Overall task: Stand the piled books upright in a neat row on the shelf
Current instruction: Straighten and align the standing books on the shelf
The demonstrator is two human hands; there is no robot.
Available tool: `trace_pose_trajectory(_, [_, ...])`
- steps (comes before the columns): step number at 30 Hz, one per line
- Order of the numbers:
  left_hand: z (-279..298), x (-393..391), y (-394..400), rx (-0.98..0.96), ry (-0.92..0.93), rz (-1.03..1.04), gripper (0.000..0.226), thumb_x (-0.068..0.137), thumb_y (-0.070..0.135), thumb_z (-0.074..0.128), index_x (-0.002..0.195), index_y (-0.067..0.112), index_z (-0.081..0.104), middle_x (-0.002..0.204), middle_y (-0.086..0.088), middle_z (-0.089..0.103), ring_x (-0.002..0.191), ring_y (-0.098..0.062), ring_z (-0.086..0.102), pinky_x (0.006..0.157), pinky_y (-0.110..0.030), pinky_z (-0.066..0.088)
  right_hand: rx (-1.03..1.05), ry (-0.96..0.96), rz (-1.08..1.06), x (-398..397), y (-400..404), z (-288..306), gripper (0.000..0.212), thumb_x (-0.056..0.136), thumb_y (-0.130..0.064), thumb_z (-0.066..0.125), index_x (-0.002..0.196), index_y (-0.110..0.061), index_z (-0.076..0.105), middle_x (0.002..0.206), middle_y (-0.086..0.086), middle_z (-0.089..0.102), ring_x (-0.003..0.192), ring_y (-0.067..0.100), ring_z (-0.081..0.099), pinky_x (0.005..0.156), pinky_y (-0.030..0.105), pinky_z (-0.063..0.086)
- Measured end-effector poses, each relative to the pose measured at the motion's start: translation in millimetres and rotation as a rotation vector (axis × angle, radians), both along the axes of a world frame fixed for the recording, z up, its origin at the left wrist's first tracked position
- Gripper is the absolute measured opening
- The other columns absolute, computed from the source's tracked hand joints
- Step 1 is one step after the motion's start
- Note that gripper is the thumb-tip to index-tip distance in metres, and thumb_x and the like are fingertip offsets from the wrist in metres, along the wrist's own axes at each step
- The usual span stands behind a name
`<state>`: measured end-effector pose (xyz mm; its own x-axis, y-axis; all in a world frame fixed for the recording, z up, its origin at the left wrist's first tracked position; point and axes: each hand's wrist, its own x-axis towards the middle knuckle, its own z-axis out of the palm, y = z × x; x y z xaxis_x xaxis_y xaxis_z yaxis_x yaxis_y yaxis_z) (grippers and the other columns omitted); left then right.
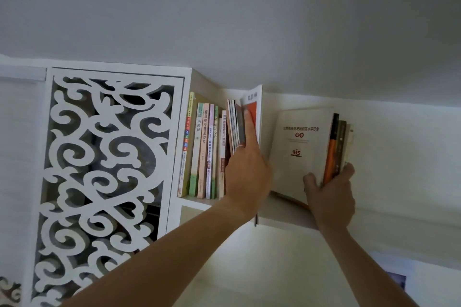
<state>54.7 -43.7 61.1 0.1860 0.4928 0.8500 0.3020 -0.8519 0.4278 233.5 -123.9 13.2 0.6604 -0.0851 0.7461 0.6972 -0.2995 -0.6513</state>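
Head view, looking up at a wall shelf [282, 219]. Upright row of books [204, 149] at shelf's left end, against the carved screen [104, 169]. Left hand [245, 169], fingers straight, presses a few thin books [235, 127] and a red-cover book [254, 109] toward that row. Right hand [331, 194] grips the bottom of a separate bundle: beige book [298, 147] plus orange-spine book [331, 149], upright near shelf's front edge, well apart from row.
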Motion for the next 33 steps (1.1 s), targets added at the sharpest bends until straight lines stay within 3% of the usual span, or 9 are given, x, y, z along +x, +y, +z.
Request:
trace_pose_trajectory(4, [-7.2, 21.2, 22.7, -0.011, 0.002, -0.052, 0.084, 0.104, 0.022, 0.057, 0.166, 0.021, 0.0, 0.112, 0.006, 0.063, 0.084, -0.007, 0.061, 0.083, -0.026, 0.059, -0.058, -0.013, 0.0, -4.4, 2.3, -0.3, 0.084, 0.082, -0.044, 0.072, 0.144, -0.015, 0.024, 0.105, 0.018, 0.062, 0.083, 0.041, 0.065, 0.067, 0.043, 0.052])
trace_pose_trajectory(8, [-26.0, 42.9, 44.3, 0.134, -0.125, 0.149, 0.067, 0.097, 0.024, 0.065, 0.156, 0.007, 0.038, 0.121, -0.015, 0.068, 0.082, -0.018, 0.067, 0.067, -0.03, 0.06, -0.108, -0.038, -0.002, -4.8, 3.5, -0.8, 0.086, 0.078, -0.049, 0.074, 0.14, -0.015, 0.026, 0.097, 0.013, 0.063, 0.074, 0.036, 0.065, 0.062, 0.042, 0.055])
trace_pose_trajectory(10, [-32.6, 51.8, 56.3, 0.255, -0.217, 0.206, 0.059, 0.095, 0.02, 0.063, 0.149, 0.003, 0.046, 0.128, -0.02, 0.06, 0.093, -0.021, 0.061, 0.074, -0.032, 0.058, -0.125, -0.052, -0.004, -5.6, 4.6, -1.6, 0.086, 0.076, -0.05, 0.075, 0.138, -0.014, 0.028, 0.097, 0.011, 0.064, 0.073, 0.035, 0.065, 0.062, 0.04, 0.053])
trace_pose_trajectory(15, [-35.0, 59.8, 80.4, 0.048, -0.381, 0.203, 0.078, 0.088, 0.032, 0.062, 0.154, 0.0, 0.036, 0.137, -0.023, 0.049, 0.121, -0.031, 0.049, 0.098, -0.047, 0.052, -0.175, -0.095, 0.027, -12.0, 7.3, -0.5, 0.087, 0.076, -0.052, 0.078, 0.136, -0.016, 0.027, 0.098, 0.007, 0.067, 0.067, 0.026, 0.059, 0.06, 0.032, 0.043])
trace_pose_trajectory(20, [-38.4, 69.7, 84.1, 0.086, -0.372, 0.2, 0.072, 0.095, 0.038, 0.047, 0.156, 0.0, 0.037, 0.137, -0.023, 0.05, 0.119, -0.028, 0.046, 0.098, -0.045, 0.05, -0.263, -0.175, 0.036, -32.9, 23.5, 0.0, 0.1, 0.076, -0.059, 0.076, 0.149, -0.019, 0.019, 0.111, 0.005, 0.069, 0.08, 0.026, 0.069, 0.059, 0.023, 0.04])
trace_pose_trajectory(23, [-41.4, 67.6, 86.5, 0.107, -0.37, 0.188, 0.071, 0.098, 0.035, 0.051, 0.158, 0.002, 0.034, 0.136, -0.021, 0.05, 0.118, -0.028, 0.05, 0.099, -0.045, 0.05, -0.356, -0.244, 0.0, -48.3, 48.1, -1.7, 0.107, 0.07, -0.071, 0.07, 0.152, -0.02, 0.023, 0.114, 0.005, 0.067, 0.088, 0.026, 0.071, 0.068, 0.03, 0.051])
trace_pose_trajectory(26, [-43.1, 65.7, 89.2, 0.139, -0.375, 0.139, 0.066, 0.099, 0.032, 0.054, 0.156, 0.003, 0.037, 0.128, -0.018, 0.051, 0.113, -0.022, 0.047, 0.095, -0.037, 0.05, -0.387, -0.311, 0.033, -52.4, 58.6, -2.2, 0.097, 0.07, -0.077, 0.063, 0.143, -0.021, 0.034, 0.107, 0.002, 0.063, 0.086, 0.02, 0.067, 0.063, 0.026, 0.049])
trace_pose_trajectory(29, [-44.6, 66.4, 92.7, 0.149, -0.373, 0.073, 0.064, 0.1, 0.027, 0.057, 0.155, 0.002, 0.036, 0.126, -0.017, 0.049, 0.11, -0.022, 0.052, 0.093, -0.034, 0.054, -0.461, -0.265, 0.177, -37.7, 53.6, -4.3, 0.113, 0.065, -0.081, 0.066, 0.154, -0.029, 0.021, 0.115, 0.003, 0.057, 0.096, 0.02, 0.062, 0.073, 0.034, 0.058])
trace_pose_trajectory(33, [-43.6, 66.6, 89.6, 0.151, -0.348, 0.063, 0.07, 0.095, 0.02, 0.071, 0.154, 0.001, 0.039, 0.127, -0.019, 0.055, 0.103, -0.023, 0.061, 0.084, -0.032, 0.059, -0.382, -0.154, 0.407, -40.3, 50.8, -6.8, 0.115, 0.073, -0.053, 0.082, 0.159, -0.037, 0.007, 0.131, 0.0, 0.062, 0.101, 0.022, 0.07, 0.086, 0.043, 0.061])
